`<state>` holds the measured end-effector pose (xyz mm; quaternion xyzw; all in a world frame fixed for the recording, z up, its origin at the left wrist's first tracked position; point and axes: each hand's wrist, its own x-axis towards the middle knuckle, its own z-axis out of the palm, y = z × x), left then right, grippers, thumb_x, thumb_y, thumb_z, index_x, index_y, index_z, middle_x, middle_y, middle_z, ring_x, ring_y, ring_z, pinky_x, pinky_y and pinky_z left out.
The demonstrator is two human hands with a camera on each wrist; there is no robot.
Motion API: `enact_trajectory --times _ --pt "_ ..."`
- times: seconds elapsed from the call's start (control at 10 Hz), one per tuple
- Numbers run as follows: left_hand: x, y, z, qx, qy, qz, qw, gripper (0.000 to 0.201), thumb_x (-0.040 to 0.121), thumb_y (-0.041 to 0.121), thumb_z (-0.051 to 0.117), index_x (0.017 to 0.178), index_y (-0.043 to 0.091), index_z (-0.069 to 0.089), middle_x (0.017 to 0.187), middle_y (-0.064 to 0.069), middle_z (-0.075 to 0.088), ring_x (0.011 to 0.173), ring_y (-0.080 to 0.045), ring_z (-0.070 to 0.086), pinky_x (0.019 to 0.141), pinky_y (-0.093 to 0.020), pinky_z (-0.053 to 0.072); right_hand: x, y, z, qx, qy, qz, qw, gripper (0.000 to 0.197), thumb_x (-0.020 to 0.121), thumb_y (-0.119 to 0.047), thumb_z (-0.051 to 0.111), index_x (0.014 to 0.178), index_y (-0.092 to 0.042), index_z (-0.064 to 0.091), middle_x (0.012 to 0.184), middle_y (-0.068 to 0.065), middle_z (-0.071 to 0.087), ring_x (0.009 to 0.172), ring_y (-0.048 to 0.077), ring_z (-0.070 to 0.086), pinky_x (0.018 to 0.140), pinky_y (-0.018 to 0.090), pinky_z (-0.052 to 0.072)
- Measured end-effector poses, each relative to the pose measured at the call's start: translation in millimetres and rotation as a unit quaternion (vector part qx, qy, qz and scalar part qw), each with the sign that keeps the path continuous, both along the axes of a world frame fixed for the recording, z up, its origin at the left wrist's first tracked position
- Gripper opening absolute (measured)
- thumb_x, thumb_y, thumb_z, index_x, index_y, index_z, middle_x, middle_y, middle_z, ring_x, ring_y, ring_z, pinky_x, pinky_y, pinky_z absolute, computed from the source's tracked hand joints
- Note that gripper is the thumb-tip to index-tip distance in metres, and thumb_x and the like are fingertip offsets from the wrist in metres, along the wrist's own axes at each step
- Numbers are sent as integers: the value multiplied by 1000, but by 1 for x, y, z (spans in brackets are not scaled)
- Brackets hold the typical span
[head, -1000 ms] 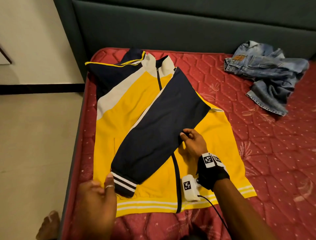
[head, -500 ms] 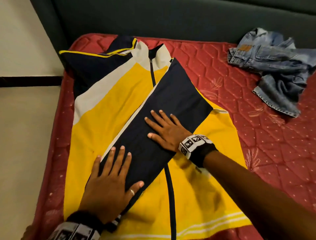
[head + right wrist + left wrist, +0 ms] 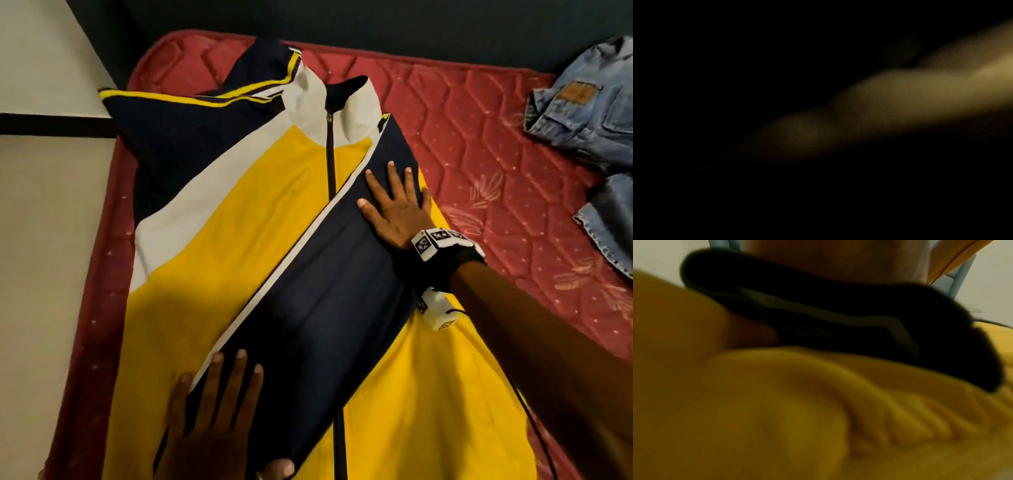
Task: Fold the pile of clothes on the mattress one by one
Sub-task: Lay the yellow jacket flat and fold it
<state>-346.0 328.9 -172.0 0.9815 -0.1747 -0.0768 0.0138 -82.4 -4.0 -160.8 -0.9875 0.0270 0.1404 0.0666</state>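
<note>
Sleeve (image 3: 318, 294) lies flat across the jacket (image 3: 212, 260) under my hands: right grip (image 3: 397, 209) and left grip (image 3: 219, 407) both spread open, pressing, holding nothing.

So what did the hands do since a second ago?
The right hand let go of the sleeve edge, flattened, and slid up it toward the collar. The left hand came down from near the cuff and now presses flat on the sleeve's lower end. The sleeve stayed folded across the jacket, and the jeans stayed put on the mattress.
</note>
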Motion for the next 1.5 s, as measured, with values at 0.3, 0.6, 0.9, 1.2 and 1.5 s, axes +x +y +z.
enact_trajectory --times 0.3,0.6,0.9,1.2,1.5 --pt "10 -3 -21 4 -177 10 984 37 101 28 33 127 18 58 133 -10 59 114 -35 66 93 -55 46 -52 41 63 15 44 46 998 72 96 -68 19 157 -38 -5 164 0 -23 150 28 -23 117 61 -8" --pt "137 25 48 -221 -195 156 943 58 103 59 12 144 31 41 159 17 19 140 -19 38 111 -27 32 -109 66 21 22 168 11 985 80 72 -84 -14 134 -44 -46 146 -6 -54 136 21 -49 116 58 -20" --pt "384 115 99 -487 63 370 789 78 87 23 76 150 38 31 127 -7 54 109 -23 61 88 -42 54 -105 70 27 37 204 7 978 86 64 -88 -25 133 -43 -46 143 -8 -56 134 18 -51 114 55 -23" --pt "322 7 128 -356 7 169 919 11 86 23 73 97 23 74 93 -3 72 85 -22 66 83 -34 52 -104 72 31 32 226 8 974 93 58 -89 -31 136 -41 -44 141 -8 -58 132 18 -53 98 43 -41" --pt "342 -24 104 -344 -79 158 922 25 92 32 65 109 15 70 104 -9 69 93 -27 65 83 -35 48 -105 68 20 44 191 14 981 91 64 -89 -26 140 -41 -39 146 -7 -54 136 18 -48 102 44 -39"
